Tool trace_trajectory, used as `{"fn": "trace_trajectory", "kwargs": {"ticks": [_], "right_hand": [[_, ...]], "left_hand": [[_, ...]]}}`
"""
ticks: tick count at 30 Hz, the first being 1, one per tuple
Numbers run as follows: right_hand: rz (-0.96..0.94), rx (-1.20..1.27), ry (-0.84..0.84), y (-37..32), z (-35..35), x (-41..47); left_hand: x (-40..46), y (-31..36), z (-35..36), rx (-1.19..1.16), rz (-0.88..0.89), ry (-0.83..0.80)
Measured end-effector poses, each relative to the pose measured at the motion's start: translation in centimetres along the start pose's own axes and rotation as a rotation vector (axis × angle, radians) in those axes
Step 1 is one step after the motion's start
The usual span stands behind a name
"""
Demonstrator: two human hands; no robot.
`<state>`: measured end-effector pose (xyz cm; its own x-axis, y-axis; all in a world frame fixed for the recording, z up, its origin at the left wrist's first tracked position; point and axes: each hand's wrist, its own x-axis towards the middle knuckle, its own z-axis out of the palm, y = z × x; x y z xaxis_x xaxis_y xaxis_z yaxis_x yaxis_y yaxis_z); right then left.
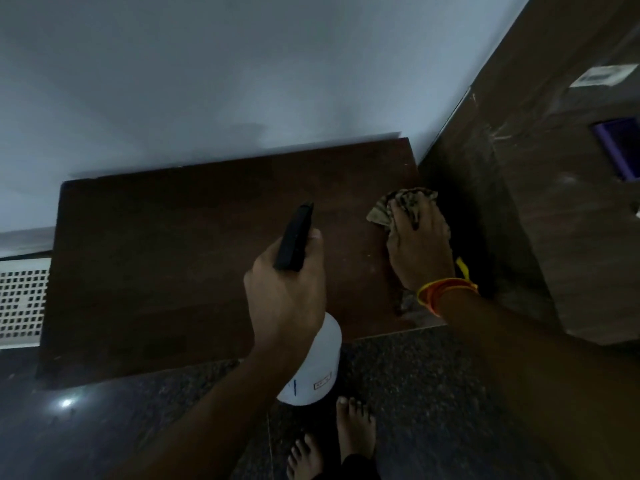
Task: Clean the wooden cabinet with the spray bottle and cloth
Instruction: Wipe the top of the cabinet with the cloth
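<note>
The dark brown wooden cabinet top (180,258) fills the middle of the view, against a white wall. My left hand (287,292) grips the neck of a white spray bottle (317,368) with a black trigger head, held above the cabinet's front edge and pointing toward the wall. My right hand (420,247) presses a patterned cloth (388,211) flat onto the right end of the cabinet top. Most of the cloth is hidden under the hand. Orange threads ring the right wrist.
A tall brown wooden panel (540,202) stands right of the cabinet, bearing a white sticker and a purple recess. A white perforated grille (22,303) sits at the left. My bare feet (346,434) stand on the dark speckled floor.
</note>
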<state>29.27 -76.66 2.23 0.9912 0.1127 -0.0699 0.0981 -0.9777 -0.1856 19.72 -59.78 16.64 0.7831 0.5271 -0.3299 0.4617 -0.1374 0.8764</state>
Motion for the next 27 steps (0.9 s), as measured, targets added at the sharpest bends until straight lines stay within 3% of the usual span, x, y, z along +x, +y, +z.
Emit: {"fn": "trace_trajectory", "kwargs": {"ticks": [2,8,11,17,21,27], "right_hand": [[0.022,-0.004,0.020,-1.6,0.4,-0.9],[-0.146,-0.005,0.028,-7.0,1.8,-6.1],[-0.182,-0.025,-0.003,-5.4,1.4,-6.9],[-0.002,-0.001,0.028,1.1,0.2,-7.3],[0.067,0.010,0.074,0.5,0.3,-8.7],[-0.042,-0.016,0.020,-0.5,1.0,-10.8]], "left_hand": [[-0.1,-0.2,-0.3,0.002,0.003,0.002],[-1.2,-1.0,-0.6,0.020,0.034,-0.014],[-1.9,-0.7,-0.5,0.027,0.057,-0.018],[-3.0,-0.6,-0.4,-0.025,0.035,-0.016],[-3.7,-0.9,-0.3,-0.038,0.053,-0.012],[-5.0,-1.6,0.9,-0.049,0.047,-0.020]]}}
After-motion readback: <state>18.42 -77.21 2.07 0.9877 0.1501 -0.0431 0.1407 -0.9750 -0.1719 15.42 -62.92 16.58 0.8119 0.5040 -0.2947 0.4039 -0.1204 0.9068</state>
